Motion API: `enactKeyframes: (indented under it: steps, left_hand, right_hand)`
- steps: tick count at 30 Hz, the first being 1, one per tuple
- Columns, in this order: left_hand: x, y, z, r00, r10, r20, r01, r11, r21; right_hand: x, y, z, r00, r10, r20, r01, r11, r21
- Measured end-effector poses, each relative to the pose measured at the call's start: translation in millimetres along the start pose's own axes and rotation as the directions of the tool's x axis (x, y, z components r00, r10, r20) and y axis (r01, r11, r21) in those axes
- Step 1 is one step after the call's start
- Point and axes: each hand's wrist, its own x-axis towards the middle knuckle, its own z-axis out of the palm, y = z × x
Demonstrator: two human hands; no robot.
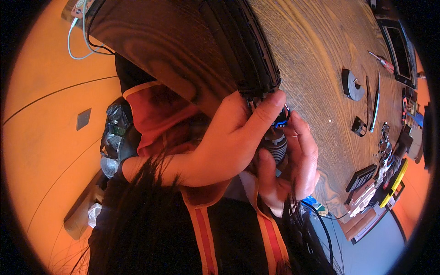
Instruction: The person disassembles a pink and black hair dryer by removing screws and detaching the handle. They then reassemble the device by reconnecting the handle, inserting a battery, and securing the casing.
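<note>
A long black plastic housing (pixel 243 43) points away from me above the wooden table. My left hand (pixel 224 142) is closed round its near end, thumb on top. Out of that end comes a dark inner part with a bit of blue wire (pixel 280 123). Below it sits a ribbed grey sleeve (pixel 277 145), like a cord's strain relief. My right hand (pixel 298 162) curls round this sleeve, thumb on one side and fingers on the other. Hands cover the joint between housing and inner part. What kind of appliance this is cannot be made out.
On the wooden table (pixel 316 68) to the right lie a black tape roll (pixel 352 86), a red-handled screwdriver (pixel 384 63), thin tweezer-like tools (pixel 376 103) and a small black part (pixel 359 126). A black cord (pixel 326 229) hangs near my right hand. Dark hair strands cross the lower view.
</note>
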Motion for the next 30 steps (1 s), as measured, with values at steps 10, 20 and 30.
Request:
enactKeyframes:
  steps: [10, 20, 30]
  left_hand:
    - [2.6, 1.9, -1.1, 0.996, 0.04, 0.085, -0.04, 0.999, -0.004]
    - [1.2, 8.0, 0.6, 0.997, -0.011, 0.077, 0.016, 0.998, -0.064]
    - [1.8, 4.5, -0.3, 0.991, -0.094, 0.1, 0.107, 0.985, -0.139]
  right_hand:
    - [8.1, -4.0, -12.3, 0.974, -0.056, 0.222, 0.093, 0.983, -0.161]
    - [9.7, 1.4, -12.2, 0.966, -0.139, 0.219, 0.172, 0.975, -0.142]
    - [-19.6, 2.1, -4.8, 0.989, 0.067, 0.134, -0.082, 0.991, 0.11]
